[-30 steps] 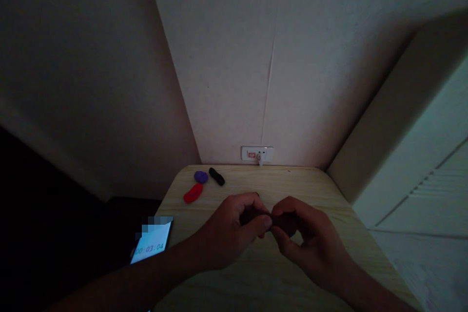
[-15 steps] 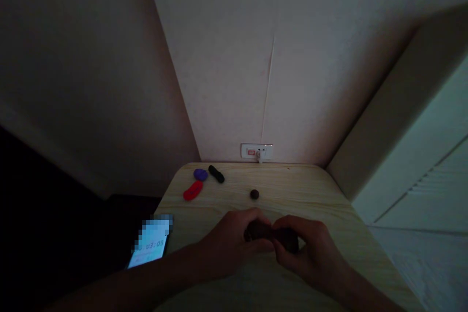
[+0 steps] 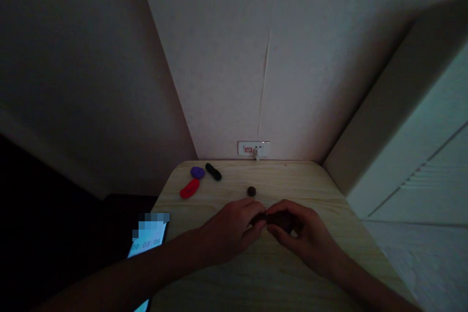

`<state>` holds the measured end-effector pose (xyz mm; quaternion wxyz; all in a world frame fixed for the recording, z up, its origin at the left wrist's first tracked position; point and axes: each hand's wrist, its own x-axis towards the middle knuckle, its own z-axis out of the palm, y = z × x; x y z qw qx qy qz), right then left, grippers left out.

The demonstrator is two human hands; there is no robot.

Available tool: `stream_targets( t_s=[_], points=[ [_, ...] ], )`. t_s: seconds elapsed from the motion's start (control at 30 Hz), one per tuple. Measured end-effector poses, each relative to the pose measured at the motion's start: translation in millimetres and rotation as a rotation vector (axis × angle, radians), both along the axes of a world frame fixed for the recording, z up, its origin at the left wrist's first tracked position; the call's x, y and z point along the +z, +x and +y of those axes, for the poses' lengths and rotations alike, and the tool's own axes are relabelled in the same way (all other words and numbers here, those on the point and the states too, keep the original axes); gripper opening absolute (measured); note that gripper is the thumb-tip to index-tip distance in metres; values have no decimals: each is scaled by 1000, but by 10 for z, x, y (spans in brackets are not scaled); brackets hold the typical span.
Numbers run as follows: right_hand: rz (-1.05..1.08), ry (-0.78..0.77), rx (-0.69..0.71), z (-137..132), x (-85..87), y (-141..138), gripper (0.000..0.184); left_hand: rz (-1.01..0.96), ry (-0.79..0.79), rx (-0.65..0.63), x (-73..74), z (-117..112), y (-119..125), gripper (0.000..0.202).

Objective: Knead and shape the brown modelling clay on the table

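Observation:
Both hands meet over the near half of the table, holding a dark brown lump of modelling clay (image 3: 281,221) between them. My left hand (image 3: 234,229) pinches its narrow left end between thumb and fingers. The thicker right part sits in the curled fingers of my right hand (image 3: 309,234). Fingers cover some of the clay, so its full shape is hidden. Just beyond the hands, a small brown clay ball (image 3: 251,191) rests on the wood.
At the table's (image 3: 292,178) far left lie a purple clay piece (image 3: 197,172), a black one (image 3: 213,171) and a red one (image 3: 189,188). A phone (image 3: 148,239) showing a timer lies at the left edge, partly behind my left forearm. A wall socket (image 3: 253,148) holds a plug.
My hands have shifted slightly away from me with the clay. Less of it shows at my left fingers, where it looks thinner. The whole view has moved a little.

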<state>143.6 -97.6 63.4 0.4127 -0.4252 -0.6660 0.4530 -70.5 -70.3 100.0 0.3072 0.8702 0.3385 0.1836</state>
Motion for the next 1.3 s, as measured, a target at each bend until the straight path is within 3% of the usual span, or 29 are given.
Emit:
stream_targets(
  t_s=[0.27, 0.4, 0.67, 0.87, 1.0, 1.2, 1.3],
  points=[
    [-227, 445, 23, 14, 95, 77, 30, -103, -184, 55, 133, 12, -48, 22],
    [-290, 443, 3, 32, 103, 80, 32, -67, -117, 35, 137, 28, -72, 23],
    [-233, 491, 68, 44, 160, 75, 40, -87, -171, 94, 177, 9, -70, 24],
    [-287, 477, -3, 33, 162, 82, 33, -78, -169, 96, 199, 19, -48, 22],
    [-335, 387, -72, 26, 135, 120, 29, -71, -226, 133, 167, 56, -88, 26],
    [-274, 108, 33, -49, 1, 109, 28, -90, -266, 142, 38, 8, -144, 25],
    [-282, 78, 78, -92, -66, 67, 26, -73, -281, 136, -38, -32, -156, 21]
  ],
)
